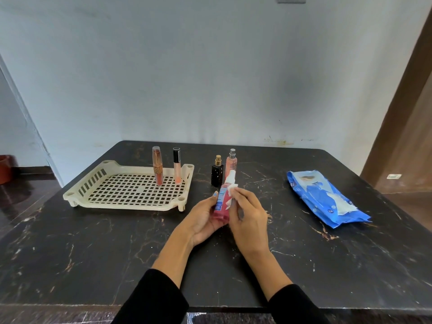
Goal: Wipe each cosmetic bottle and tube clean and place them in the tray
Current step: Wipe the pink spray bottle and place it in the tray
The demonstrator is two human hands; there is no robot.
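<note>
- Pink bottle (222, 202) is being gripped by the left hand (203, 217), long axis nearly upright, white nozzle pointing up and away.
- Wipe (232, 191) is being pinched against it by the right hand (249, 215).

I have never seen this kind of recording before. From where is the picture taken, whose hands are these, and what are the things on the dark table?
There is no machine here. A person wears one wide-angle camera on the head, and it looks forward and down, so you see the person's own two arms in black sleeves.

The left hand holds a red spray bottle above the black marble-pattern table. The right hand presses a small white wipe against that bottle.

On the left stands a cream plastic tray with a grid floor. Two slim tubes already stand upright in it: a copper-coloured one and a peach one with a black cap.

Behind the hands, on the table, stand a small black bottle and a pale pink spray bottle. On the right lies an open blue pack of wipes.
</note>
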